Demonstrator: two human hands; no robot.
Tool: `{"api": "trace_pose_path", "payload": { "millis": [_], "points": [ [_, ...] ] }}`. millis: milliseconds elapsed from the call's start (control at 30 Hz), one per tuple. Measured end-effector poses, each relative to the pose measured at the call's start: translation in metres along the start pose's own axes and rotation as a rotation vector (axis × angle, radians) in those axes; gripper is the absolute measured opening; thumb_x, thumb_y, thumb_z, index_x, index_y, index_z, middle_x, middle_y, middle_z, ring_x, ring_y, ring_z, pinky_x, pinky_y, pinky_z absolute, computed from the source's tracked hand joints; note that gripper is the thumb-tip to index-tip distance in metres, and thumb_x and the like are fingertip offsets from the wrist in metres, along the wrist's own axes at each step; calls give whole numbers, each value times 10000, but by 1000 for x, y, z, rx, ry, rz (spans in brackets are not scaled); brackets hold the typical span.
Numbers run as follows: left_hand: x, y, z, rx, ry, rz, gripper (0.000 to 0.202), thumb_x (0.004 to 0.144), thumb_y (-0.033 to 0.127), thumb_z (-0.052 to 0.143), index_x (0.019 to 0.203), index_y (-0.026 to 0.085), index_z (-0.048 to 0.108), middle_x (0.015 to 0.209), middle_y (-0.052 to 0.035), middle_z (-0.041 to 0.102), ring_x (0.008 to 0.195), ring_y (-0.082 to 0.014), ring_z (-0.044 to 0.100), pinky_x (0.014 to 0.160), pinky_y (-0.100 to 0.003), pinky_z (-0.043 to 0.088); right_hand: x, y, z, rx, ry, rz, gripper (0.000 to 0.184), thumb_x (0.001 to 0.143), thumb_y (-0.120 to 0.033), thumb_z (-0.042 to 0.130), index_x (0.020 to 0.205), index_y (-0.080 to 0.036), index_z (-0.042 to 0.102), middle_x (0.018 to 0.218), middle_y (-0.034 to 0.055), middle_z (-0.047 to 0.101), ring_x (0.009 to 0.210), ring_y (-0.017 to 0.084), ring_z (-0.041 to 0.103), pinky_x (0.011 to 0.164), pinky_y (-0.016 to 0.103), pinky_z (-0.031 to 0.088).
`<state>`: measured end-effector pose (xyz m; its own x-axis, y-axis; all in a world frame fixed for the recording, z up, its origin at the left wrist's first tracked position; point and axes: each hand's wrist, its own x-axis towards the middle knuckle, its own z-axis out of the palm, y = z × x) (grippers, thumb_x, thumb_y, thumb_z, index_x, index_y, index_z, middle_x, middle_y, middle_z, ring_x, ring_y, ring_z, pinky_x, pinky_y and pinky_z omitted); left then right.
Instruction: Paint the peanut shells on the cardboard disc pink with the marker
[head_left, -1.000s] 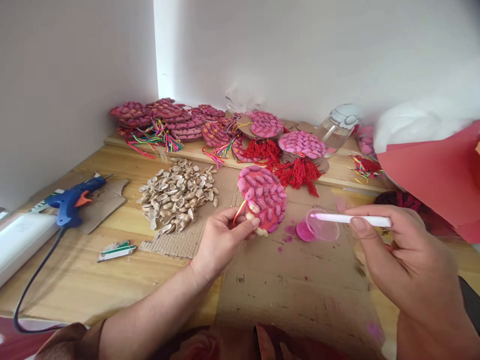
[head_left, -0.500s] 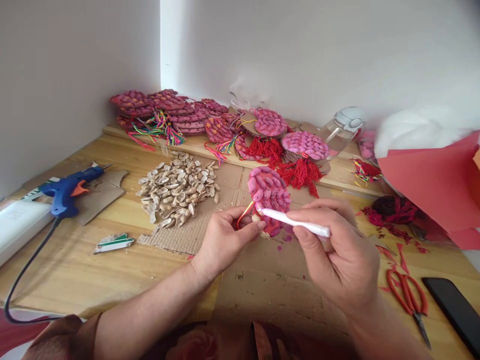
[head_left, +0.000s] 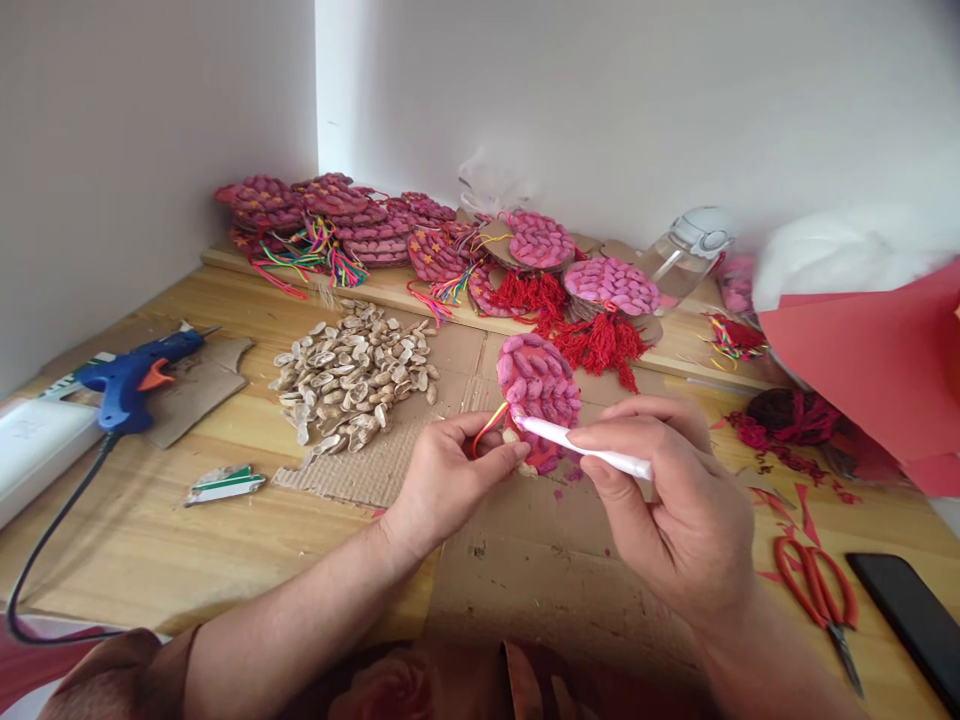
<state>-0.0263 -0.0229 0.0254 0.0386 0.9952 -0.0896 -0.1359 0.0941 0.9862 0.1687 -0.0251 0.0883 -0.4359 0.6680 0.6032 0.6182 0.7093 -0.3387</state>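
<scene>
My left hand pinches the near edge of a round disc covered in pink-painted peanut shells, by its red and yellow loop of string. My right hand grips a white brush like a pen, and its tip touches the disc's near edge beside my left thumb. The disc rests on a sheet of cardboard spotted with pink paint.
A pile of bare peanut shells lies left of the disc. A blue glue gun sits far left. Several finished pink discs with tassels line the back ledge. Red scissors, a black phone, red paper and a clear bottle are at right.
My right hand brought the brush from the small pink paint cup on the right over to the disc's near edge. That hand now hides the cup. The left hand stayed put.
</scene>
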Motion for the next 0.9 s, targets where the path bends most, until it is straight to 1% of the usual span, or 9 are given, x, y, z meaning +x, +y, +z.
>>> {"api": "trace_pose_path", "payload": {
  "millis": [67,133,333,500,633,767,900],
  "points": [
    [0,-1,0,48,-41,-2,224,800,369,768,826,147,753,626,13,555,569,-112,437,526,-255,319,1,0,1,-13,-12,-16,232,909,-118,630,1108,-237,640,973,25,707,1058,221,578,927,385,474],
    [0,-1,-1,83,-54,-1,239,817,382,750,840,145,747,630,17,541,574,-110,414,525,-257,299,2,-1,1,-29,-25,-29,229,906,-115,628,1099,-237,639,968,23,711,1058,225,573,925,392,473],
    [0,-1,-1,128,-37,8,233,816,380,740,860,151,753,637,8,561,582,-122,436,539,-262,314,1,-4,0,-44,-35,-42,242,892,-95,636,1093,-229,641,942,12,733,1044,224,585,930,393,475],
    [1,-2,-1,164,-29,32,220,818,372,737,829,153,739,628,18,528,584,-116,415,539,-261,306,0,-7,0,-67,-40,-39,235,893,-115,648,1088,-246,648,930,9,738,1044,234,586,926,415,465],
    [1,-3,-2,152,-40,4,241,824,394,727,798,155,707,633,11,547,582,-119,426,541,-269,306,-1,-5,-2,-90,-46,-52,214,891,-113,646,1069,-231,646,912,11,739,1017,232,585,918,426,456],
    [1,-2,-2,126,-55,-14,249,820,396,730,758,160,684,630,10,553,578,-120,437,539,-271,307,-1,-4,-2,-67,-38,-46,232,881,-95,648,1069,-231,648,909,10,740,1014,227,590,906,408,469],
    [1,-2,-1,114,-67,-4,241,828,395,731,834,153,731,622,18,540,573,-119,432,533,-265,314,-1,-3,0,-57,-45,-38,243,890,-121,647,1088,-262,648,923,7,739,1040,239,591,911,412,471]
  ]
}}
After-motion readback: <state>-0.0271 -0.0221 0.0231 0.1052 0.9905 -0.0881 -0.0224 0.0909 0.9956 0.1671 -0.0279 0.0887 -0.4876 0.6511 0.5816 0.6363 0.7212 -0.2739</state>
